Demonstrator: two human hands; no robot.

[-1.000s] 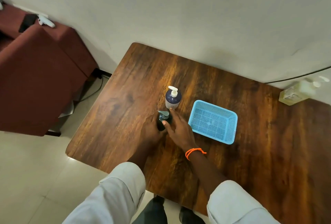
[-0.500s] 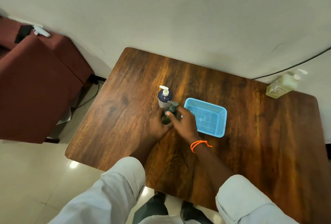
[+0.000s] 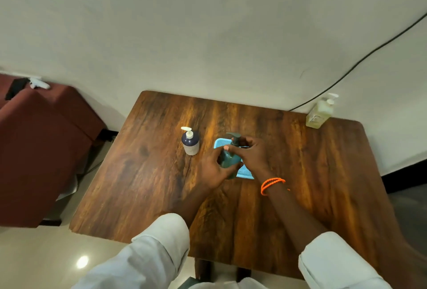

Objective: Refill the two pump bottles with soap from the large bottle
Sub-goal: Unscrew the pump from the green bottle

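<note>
Head view, read from left to right. At far left we see a maroon sofa (image 3: 41,140) standing on the pale floor beside the table (image 3: 312,184), with a small white object and a dark one resting on its top; what they are we cannot tell. The table is dark wood grain, its far edge set against the wall.

Left of the table's centre, nearer the far edge than the near one, we note the navy pump bottle (image 3: 190,142), upright, with its white pump head in place, and apart from both hands.

Next we find the left hand (image 3: 213,168), fingers curled round the body of the dark green pump bottle (image 3: 227,157), which it holds tilted, seemingly raised off the table top. The right hand (image 3: 253,153) closes over the top of that same bottle, thumb and fingers pinched at the neck of the pump. An orange band (image 3: 271,184) circles the right wrist. White sleeves (image 3: 159,251) cover both forearms.

Behind and beneath the hands lies the blue basket (image 3: 246,172), mostly hidden by them, near the table's centre.

At the far right corner of the table stands the large bottle (image 3: 320,113), pale yellow with a white pump, close to the wall. A black cable (image 3: 360,61) runs along the wall above it.
</note>
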